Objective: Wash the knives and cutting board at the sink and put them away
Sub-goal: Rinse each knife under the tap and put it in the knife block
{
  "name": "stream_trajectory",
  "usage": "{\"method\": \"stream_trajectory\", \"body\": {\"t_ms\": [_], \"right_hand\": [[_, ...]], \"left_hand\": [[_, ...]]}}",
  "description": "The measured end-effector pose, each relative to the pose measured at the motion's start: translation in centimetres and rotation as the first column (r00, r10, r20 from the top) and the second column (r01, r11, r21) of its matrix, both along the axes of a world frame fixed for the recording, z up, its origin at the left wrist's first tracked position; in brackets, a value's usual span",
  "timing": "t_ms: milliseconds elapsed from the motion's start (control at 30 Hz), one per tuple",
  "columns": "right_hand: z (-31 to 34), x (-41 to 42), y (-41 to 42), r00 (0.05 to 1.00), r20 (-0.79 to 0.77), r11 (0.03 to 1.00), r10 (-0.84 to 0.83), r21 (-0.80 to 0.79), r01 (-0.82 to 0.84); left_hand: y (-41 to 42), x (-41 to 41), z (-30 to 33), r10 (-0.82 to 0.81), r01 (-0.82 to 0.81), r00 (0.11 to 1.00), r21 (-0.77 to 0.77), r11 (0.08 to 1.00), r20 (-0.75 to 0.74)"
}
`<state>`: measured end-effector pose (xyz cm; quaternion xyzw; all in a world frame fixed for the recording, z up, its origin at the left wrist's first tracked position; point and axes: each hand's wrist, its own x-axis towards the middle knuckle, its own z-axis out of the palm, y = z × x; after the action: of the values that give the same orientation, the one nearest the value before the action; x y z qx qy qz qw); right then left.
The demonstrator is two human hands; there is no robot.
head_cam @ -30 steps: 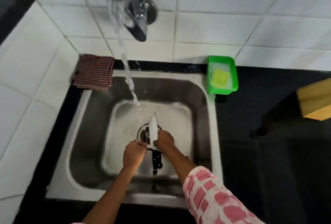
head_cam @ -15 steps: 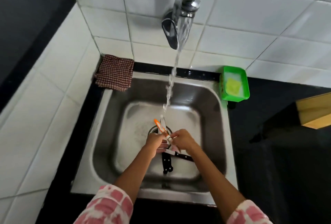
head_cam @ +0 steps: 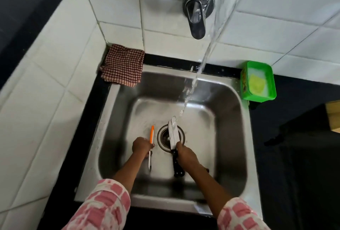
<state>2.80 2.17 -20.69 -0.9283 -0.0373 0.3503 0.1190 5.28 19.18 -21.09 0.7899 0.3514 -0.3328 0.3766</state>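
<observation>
Both forearms reached down into the steel sink (head_cam: 237,119), pink-and-white checked sleeves pushed up near the elbows. The left hand (head_cam: 142,146) was curled around a small orange-handled knife (head_cam: 152,135), its slim orange handle pointing away above the fingers and the narrow metal blade hanging below them toward the person. The right hand (head_cam: 184,153) pinched a larger black-handled knife (head_cam: 173,134) where the broad, pale blade met the handle; the blade rose beyond the fingers over the round drain (head_cam: 163,137), its tip touching the stream of water (head_cam: 211,46) from the chrome tap (head_cam: 197,14). The riveted black handle lay just beside the right wrist. Well beyond the fingers, a red checked cloth (head_cam: 123,64) draped the sink's far-left corner, and a green plastic tub (head_cam: 257,80) holding a yellow sponge (head_cam: 257,84) sat on the dark table (head_cam: 294,137) at the far right.
</observation>
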Motion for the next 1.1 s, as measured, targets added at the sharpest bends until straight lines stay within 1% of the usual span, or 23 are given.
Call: {"method": "stream_trajectory", "body": {"t_ms": [67, 133, 200, 233, 267, 333, 367, 400, 433, 467, 500, 567, 600, 667, 700, 767, 800, 833, 867, 933, 1000, 1033, 1100], "right_hand": [[0.5, 0.8, 0.5, 0.996, 0.080, 0.999, -0.028, 0.049, 0.024], [1.4, 1.9, 1.3, 0.972, 0.121, 0.968, -0.203, 0.175, 0.181], [2.4, 3.5, 2.5, 0.918, 0.102, 0.898, -0.383, 0.275, 0.344], [2.7, 4.4, 3.0, 0.889, 0.070, 0.856, -0.453, 0.312, 0.412], [3.2, 5.3, 3.6, 0.860, 0.016, 0.812, -0.510, 0.340, 0.475], [3.7, 6.6, 4.4, 0.754, -0.142, 0.656, -0.642, 0.408, 0.635], [4.0, 7.0, 4.7, 0.672, -0.244, 0.530, -0.700, 0.454, 0.716], [4.5, 7.2, 5.0, 0.568, -0.365, 0.365, -0.738, 0.493, 0.790], [4.7, 7.2, 5.1, 0.498, -0.433, 0.253, -0.751, 0.508, 0.823], [5.2, 7.2, 5.0, 0.467, -0.465, 0.194, -0.752, 0.521, 0.831], [5.5, 7.2, 4.8, 0.469, -0.482, 0.172, -0.740, 0.538, 0.825], [6.6, 6.6, 5.0, 0.473, -0.560, 0.111, -0.680, 0.559, 0.822], [7.4, 6.1, 5.1, 0.492, -0.579, 0.119, -0.650, 0.562, 0.818], [8.4, 5.0, 5.2, 0.561, -0.554, 0.228, -0.615, 0.556, 0.799], [8.7, 4.9, 5.2, 0.569, -0.517, 0.256, -0.640, 0.555, 0.792], [9.0, 5.5, 5.1, 0.478, -0.471, 0.183, -0.742, 0.543, 0.819], [9.1, 6.2, 5.0, 0.436, -0.425, 0.164, -0.793, 0.541, 0.825], [9.2, 6.8, 4.9, 0.422, -0.385, 0.174, -0.821, 0.536, 0.826], [9.6, 7.2, 5.0, 0.436, -0.363, 0.195, -0.823, 0.541, 0.818], [10.5, 7.4, 5.5, 0.521, -0.374, 0.241, -0.767, 0.585, 0.775], [10.8, 6.7, 5.9, 0.584, -0.410, 0.228, -0.700, 0.647, 0.727], [10.9, 6.4, 5.7, 0.603, -0.355, 0.250, -0.714, 0.675, 0.694], [10.6, 6.4, 5.2, 0.611, -0.054, 0.416, -0.790, 0.686, 0.598]], "left_hand": [[0.3, -0.3, -0.6, -0.054, 0.055, 0.998, 0.055, 0.997, -0.025], [0.6, -0.6, -1.2, -0.043, 0.045, 0.999, 0.095, 0.994, -0.025], [0.8, -0.4, -1.8, 0.000, 0.004, 0.999, 0.089, 0.996, -0.041], [0.6, -0.3, -1.8, 0.038, -0.035, 0.999, 0.059, 0.998, -0.036], [0.3, -0.2, -1.1, 0.112, -0.113, 0.993, -0.014, 0.994, -0.024], [-0.9, 0.0, 1.0, 0.323, -0.315, 0.946, -0.238, 0.919, -0.008], [-1.4, 0.3, 2.2, 0.395, -0.387, 0.917, -0.383, 0.839, -0.063], [-1.9, 0.6, 3.1, 0.431, -0.440, 0.891, -0.510, 0.739, -0.145], [-2.3, 0.7, 3.8, 0.427, -0.463, 0.879, -0.599, 0.654, -0.213], [-2.6, 0.9, 4.9, 0.386, -0.445, 0.890, -0.647, 0.619, -0.243], [-2.7, 1.1, 5.4, 0.329, -0.401, 0.914, -0.662, 0.633, -0.238], [-3.1, 1.5, 5.9, 0.249, -0.302, 0.953, -0.603, 0.738, -0.173], [-3.3, 1.8, 6.2, 0.240, -0.266, 0.963, -0.571, 0.777, -0.122], [-3.5, 2.1, 6.9, 0.241, -0.214, 0.970, -0.545, 0.811, -0.023], [-3.7, 2.3, 7.0, 0.234, -0.186, 0.972, -0.546, 0.817, 0.019], [-4.2, 2.2, 7.4, 0.226, -0.135, 0.970, -0.574, 0.808, 0.090], [-4.7, 2.3, 7.8, 0.227, -0.112, 0.966, -0.594, 0.797, 0.122], [-5.2, 2.5, 7.9, 0.240, -0.107, 0.959, -0.591, 0.799, 0.150], [-5.7, 2.8, 8.1, 0.257, -0.110, 0.949, -0.577, 0.809, 0.181], [-6.1, 3.5, 8.2, 0.317, -0.156, 0.927, -0.561, 0.813, 0.203], [-5.7, 3.7, 8.3, 0.347, -0.173, 0.919, -0.601, 0.781, 0.186], [-5.4, 3.7, 8.7, 0.311, -0.147, 0.934, -0.604, 0.783, 0.176], [-4.7, 3.5, 9.3, 0.107, -0.019, 0.985, -0.529, 0.849, 0.136]]}}
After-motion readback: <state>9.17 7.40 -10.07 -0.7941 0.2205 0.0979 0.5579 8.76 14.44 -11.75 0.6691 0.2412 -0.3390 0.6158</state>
